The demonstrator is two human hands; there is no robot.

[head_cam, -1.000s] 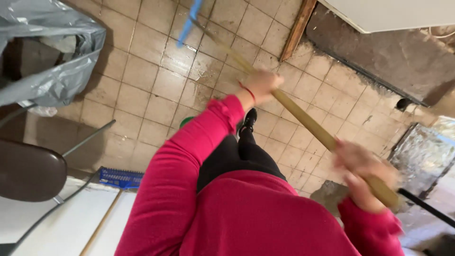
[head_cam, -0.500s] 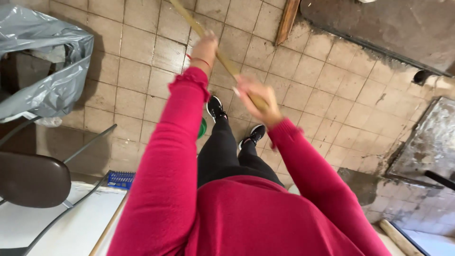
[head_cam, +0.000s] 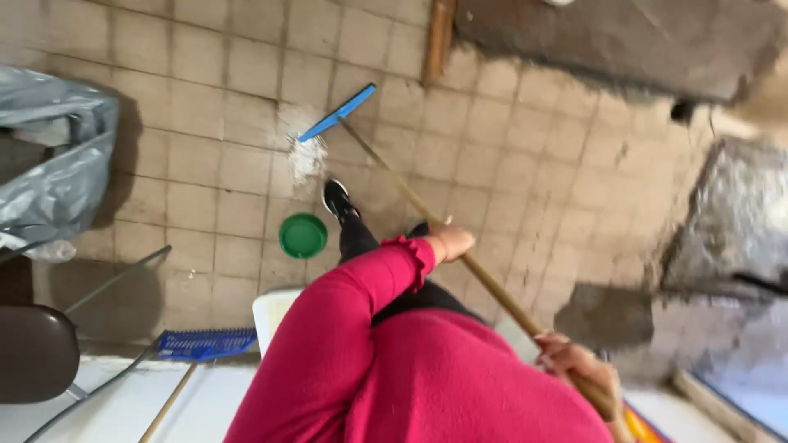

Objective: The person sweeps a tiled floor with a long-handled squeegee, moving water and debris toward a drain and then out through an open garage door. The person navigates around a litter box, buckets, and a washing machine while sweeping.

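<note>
My sweater sleeve is bright crimson pink, its cuff ruffled. The broom handle I hold is pale tan wood; its head is sky blue with whitish bristles. The floor tiles are beige squares with dark grout lines. A round green lid lies there. The bin bag is silvery grey. A second brush head is deep blue. My shoe is black.
</note>
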